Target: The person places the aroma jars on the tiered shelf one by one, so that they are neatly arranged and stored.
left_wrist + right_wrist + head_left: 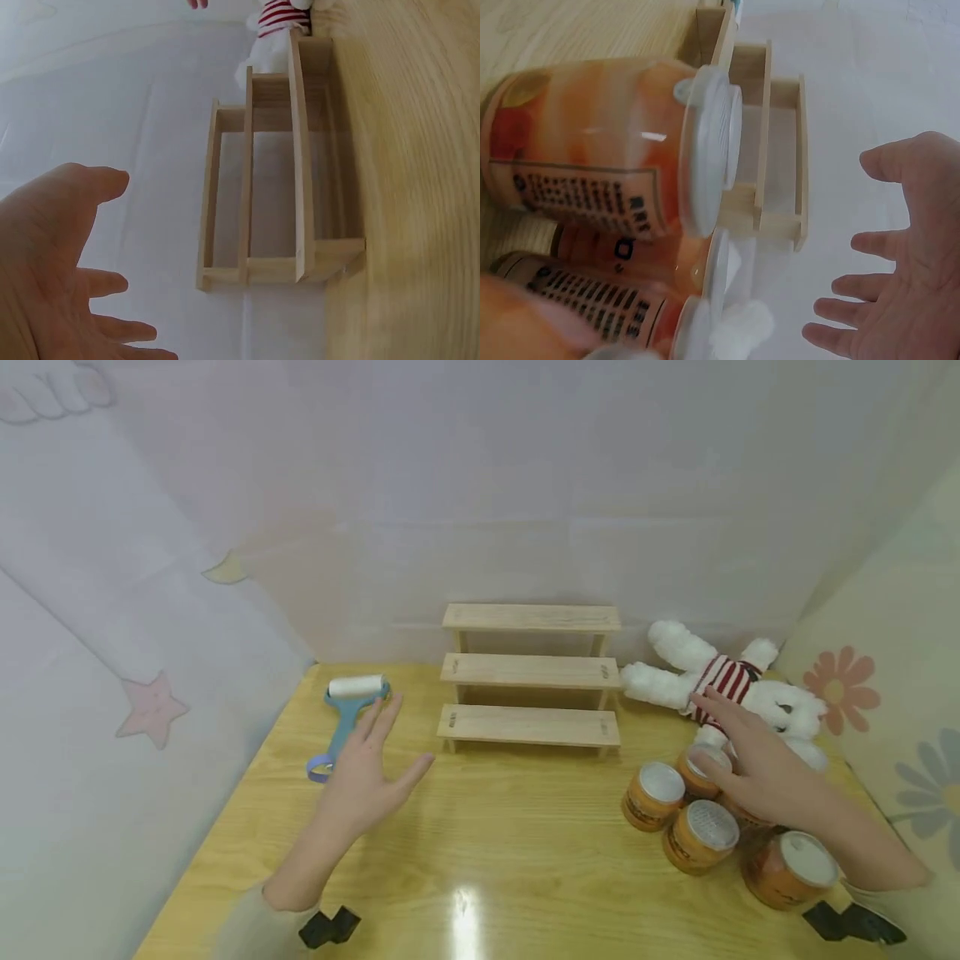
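My left hand (365, 783) hovers over the table's left side with fingers spread, nearest a blue-handled lint roller (347, 720) with a white roll. Nothing is in its grasp, as the left wrist view also shows. My right hand (765, 768) is held, fingers extended and holding nothing, above several orange jars with pale lids, among them a front jar (699, 842) and a left jar (651, 800). In the right wrist view a big jar (592, 142) stands close to the camera. Part of the jar group is hidden by my right hand and forearm.
A three-step wooden rack (528, 725) stands at the back middle of the wooden table (480, 827). Right of it lies a white plush toy (675, 685) in a red-striped top, behind the jars. Printed cloth walls (480, 468) border the back and both sides.
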A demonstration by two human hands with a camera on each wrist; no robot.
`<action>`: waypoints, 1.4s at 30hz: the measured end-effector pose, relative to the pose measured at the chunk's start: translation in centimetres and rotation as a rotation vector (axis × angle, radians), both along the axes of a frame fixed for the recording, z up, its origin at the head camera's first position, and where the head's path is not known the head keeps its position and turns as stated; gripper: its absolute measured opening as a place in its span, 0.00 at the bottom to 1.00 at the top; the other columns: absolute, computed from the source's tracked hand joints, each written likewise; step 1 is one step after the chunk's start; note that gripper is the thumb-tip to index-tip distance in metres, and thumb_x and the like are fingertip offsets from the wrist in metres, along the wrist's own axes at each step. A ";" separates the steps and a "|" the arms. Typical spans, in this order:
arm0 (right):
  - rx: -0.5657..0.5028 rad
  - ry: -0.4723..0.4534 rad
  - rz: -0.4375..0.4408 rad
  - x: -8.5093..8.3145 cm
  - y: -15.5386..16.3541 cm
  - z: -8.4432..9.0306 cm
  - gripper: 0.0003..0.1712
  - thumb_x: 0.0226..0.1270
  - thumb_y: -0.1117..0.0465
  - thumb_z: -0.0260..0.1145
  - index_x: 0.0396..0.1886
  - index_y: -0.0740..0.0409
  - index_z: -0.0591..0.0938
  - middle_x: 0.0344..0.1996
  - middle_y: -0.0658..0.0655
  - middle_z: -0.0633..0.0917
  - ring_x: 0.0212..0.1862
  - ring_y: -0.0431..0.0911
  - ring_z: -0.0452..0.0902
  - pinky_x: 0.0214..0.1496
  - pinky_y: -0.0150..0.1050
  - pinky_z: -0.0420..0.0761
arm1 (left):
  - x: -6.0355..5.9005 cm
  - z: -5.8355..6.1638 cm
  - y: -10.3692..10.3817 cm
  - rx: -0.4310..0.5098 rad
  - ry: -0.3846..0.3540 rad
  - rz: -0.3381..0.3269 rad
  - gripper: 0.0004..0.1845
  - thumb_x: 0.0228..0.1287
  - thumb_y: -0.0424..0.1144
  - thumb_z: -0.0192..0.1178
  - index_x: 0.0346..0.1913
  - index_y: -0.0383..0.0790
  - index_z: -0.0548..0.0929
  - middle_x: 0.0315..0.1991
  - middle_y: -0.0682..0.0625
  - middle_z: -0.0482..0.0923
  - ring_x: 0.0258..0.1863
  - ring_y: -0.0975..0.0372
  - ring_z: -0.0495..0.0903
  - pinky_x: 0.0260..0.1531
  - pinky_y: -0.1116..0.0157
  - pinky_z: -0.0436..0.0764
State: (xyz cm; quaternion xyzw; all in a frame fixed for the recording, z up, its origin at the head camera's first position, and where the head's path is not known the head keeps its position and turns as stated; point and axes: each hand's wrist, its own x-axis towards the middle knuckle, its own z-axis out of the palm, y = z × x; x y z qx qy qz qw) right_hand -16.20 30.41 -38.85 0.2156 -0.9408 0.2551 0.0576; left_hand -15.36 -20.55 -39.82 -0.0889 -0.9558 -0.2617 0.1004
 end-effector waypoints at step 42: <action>0.183 -0.085 0.162 -2.9 -5.2 0.3 0.24 0.47 0.54 0.85 0.46 0.51 0.89 0.39 0.47 0.88 0.38 0.39 0.79 0.30 0.31 0.75 | -8.7 -10.3 4.7 0.507 -0.178 0.142 0.46 0.68 0.47 0.75 0.80 0.32 0.65 0.74 0.30 0.73 0.32 0.59 0.86 0.23 0.75 0.77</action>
